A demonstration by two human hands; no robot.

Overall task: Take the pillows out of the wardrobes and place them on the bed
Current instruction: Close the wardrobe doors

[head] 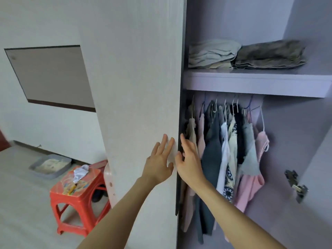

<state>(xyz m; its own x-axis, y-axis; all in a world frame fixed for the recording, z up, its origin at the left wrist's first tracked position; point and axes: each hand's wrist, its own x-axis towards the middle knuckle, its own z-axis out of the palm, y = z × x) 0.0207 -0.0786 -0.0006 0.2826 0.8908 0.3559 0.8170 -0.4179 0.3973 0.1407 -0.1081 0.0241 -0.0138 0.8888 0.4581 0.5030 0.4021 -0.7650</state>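
Note:
A white wardrobe door (pixel 140 87) stands partly open in front of me. My left hand (pixel 159 163) lies flat against its outer face near the edge, fingers spread. My right hand (pixel 188 159) reaches just past the door's dark edge, fingers straight, touching the edge. On the wardrobe's upper shelf (pixel 251 81) lie two flat folded bundles that may be pillows: a pale green one (pixel 212 53) on the left and a grey-brown one (pixel 269 54) on the right. No bed is in sight.
Several garments (pixel 228 146) hang on a rail under the shelf. A metal hinge (pixel 296 186) sticks out on the right wall. A red plastic stool (pixel 79 194) with crumpled paper stands left of the door, and a grey litter tray (pixel 51 166) sits by the wall.

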